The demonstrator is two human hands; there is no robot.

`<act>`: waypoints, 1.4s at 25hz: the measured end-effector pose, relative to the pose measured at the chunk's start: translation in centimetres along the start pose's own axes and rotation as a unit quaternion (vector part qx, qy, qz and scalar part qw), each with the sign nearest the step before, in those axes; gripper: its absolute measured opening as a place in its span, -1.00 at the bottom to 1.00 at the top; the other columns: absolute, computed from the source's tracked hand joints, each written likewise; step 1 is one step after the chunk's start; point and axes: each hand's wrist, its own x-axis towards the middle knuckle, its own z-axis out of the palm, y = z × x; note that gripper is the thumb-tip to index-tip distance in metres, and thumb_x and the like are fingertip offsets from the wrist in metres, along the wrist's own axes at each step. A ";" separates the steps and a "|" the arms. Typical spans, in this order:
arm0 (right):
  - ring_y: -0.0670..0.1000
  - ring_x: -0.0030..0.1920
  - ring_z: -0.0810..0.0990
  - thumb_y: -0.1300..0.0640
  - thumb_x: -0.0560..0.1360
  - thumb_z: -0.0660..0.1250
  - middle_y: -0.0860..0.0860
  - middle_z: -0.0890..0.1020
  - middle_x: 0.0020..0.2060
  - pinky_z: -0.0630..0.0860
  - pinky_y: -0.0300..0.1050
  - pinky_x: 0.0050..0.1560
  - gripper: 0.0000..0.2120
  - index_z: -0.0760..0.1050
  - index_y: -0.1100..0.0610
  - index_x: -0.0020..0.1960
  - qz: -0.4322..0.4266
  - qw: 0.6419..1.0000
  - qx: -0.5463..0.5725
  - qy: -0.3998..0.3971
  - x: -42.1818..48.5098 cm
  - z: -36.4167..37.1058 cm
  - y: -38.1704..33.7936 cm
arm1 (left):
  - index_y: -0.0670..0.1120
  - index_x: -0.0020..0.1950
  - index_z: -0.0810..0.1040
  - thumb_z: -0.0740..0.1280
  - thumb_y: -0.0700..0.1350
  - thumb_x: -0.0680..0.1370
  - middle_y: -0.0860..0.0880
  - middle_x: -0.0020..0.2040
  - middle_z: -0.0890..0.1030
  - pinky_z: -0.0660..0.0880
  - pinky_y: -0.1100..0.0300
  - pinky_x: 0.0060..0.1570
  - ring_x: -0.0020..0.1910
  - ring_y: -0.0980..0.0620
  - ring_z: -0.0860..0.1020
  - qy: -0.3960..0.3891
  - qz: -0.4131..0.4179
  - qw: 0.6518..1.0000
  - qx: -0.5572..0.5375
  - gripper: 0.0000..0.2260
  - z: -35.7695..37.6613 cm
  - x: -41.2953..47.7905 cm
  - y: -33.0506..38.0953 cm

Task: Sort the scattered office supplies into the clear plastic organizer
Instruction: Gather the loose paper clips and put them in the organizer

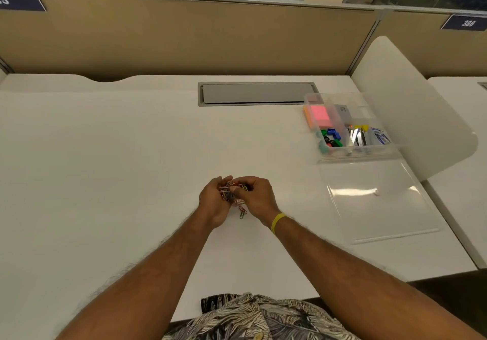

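We cup a bunch of coloured paper clips [233, 194] between our left hand [214, 202] and right hand [257, 197] above the desk [105, 155]; the organizer [350, 126] sits well apart.

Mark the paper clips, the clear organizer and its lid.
paper clips [231, 194]: head view, middle of the bunch.
clear organizer [369, 152]: head view, near wall.
lid [379, 202]: head view, flat centre.

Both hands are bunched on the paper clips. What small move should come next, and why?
Probably gather in the green clip trailing below the bunch before lifting: the left hand and right hand grip the colored paper clips together, but that one sticks out loose. The clear organizer sits open to the right.
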 end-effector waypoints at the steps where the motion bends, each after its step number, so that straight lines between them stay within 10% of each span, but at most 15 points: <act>1: -0.15 -0.07 0.67 0.21 0.44 0.44 -0.07 0.71 -0.13 0.59 -0.29 -0.03 -0.85 0.68 0.06 -0.02 -0.021 0.999 -0.031 0.005 -0.2 0.1 -0.2 | -0.20 -0.02 0.55 0.13 -0.15 0.63 -0.16 -0.11 0.62 0.55 0.03 -0.03 -0.10 -0.10 0.60 -0.001 -0.004 1.000 -0.014 -0.77 0.3 -0.2 -0.1; 5: -0.28 -0.11 0.62 0.23 0.44 0.43 -0.14 0.69 -0.16 0.48 -0.49 -0.10 -0.84 0.69 0.06 -0.01 -0.062 0.995 -0.070 0.028 -0.8 0.2 -0.7 | -0.15 -0.06 0.53 0.14 -0.19 0.62 -0.14 -0.16 0.61 0.53 0.09 -0.14 -0.15 -0.06 0.60 -0.011 -0.038 0.996 -0.075 -0.81 1.2 -0.7 -0.7; 14: -0.12 0.03 0.62 0.23 0.53 0.23 -0.06 0.69 0.05 0.52 -0.28 0.09 -0.70 0.63 0.01 0.15 -0.148 0.960 -0.235 -0.045 -2.4 -0.2 -1.1 | -0.14 0.12 0.53 0.14 -0.08 0.63 -0.16 0.10 0.59 0.49 0.04 0.06 0.05 -0.08 0.58 -0.032 -0.109 0.983 -0.145 -0.77 1.6 -0.6 -1.2; 23: -0.14 0.04 0.62 0.39 0.51 0.20 -0.11 0.68 -0.06 0.53 -0.30 0.05 -0.69 0.64 0.07 -0.04 -0.130 0.977 -0.032 0.163 -2.4 -3.1 -1.4 | -0.26 -0.02 0.54 0.15 -0.18 0.62 -0.22 -0.06 0.57 0.61 0.09 -0.06 -0.10 -0.09 0.56 -0.031 -0.100 0.982 -0.158 -0.78 3.3 -0.7 -1.4; 26: 0.01 0.07 0.62 0.26 0.56 0.22 0.02 0.67 -0.02 0.55 -0.12 0.13 -0.81 0.60 0.12 0.01 0.056 0.966 0.126 0.217 -2.4 -3.8 -1.0 | -0.25 -0.03 0.54 0.15 -0.15 0.63 -0.20 -0.12 0.59 0.56 0.07 -0.02 -0.15 -0.08 0.58 -0.051 -0.059 0.993 -0.088 -0.77 5.3 -1.1 -2.1; 29: 0.10 0.06 0.63 0.13 0.61 0.18 0.12 0.66 -0.02 0.55 0.00 0.17 -0.78 0.59 0.16 -0.01 0.189 0.863 0.437 0.169 -2.6 -3.7 -1.3 | -0.20 -0.07 0.59 0.21 -0.07 0.61 -0.15 -0.18 0.64 0.58 0.08 -0.07 -0.21 -0.05 0.62 -0.077 -0.004 0.997 -0.006 -0.75 8.5 -1.6 -3.9; 32: 0.06 0.11 0.60 0.13 0.59 0.19 0.05 0.64 -0.07 0.44 0.03 0.31 -0.77 0.59 0.17 -0.07 0.187 0.664 0.713 0.127 -1.8 -5.3 -2.6 | -0.18 -0.14 0.66 0.26 0.01 0.58 -0.17 -0.16 0.67 0.58 0.11 -0.10 -0.17 -0.04 0.64 -0.093 0.043 0.995 0.005 -0.69 11.9 -1.8 -6.0; 35: -0.03 -0.12 0.66 0.10 0.57 0.19 -0.02 0.65 -0.22 0.55 -0.08 0.08 -0.77 0.59 0.14 -0.08 0.195 0.649 0.723 0.132 -0.9 -8.7 -3.5 | -0.14 -0.14 0.68 0.20 0.03 0.61 -0.17 -0.09 0.69 0.59 0.14 -0.07 -0.07 -0.05 0.66 -0.109 0.136 0.978 0.112 -0.65 14.6 -1.2 -7.9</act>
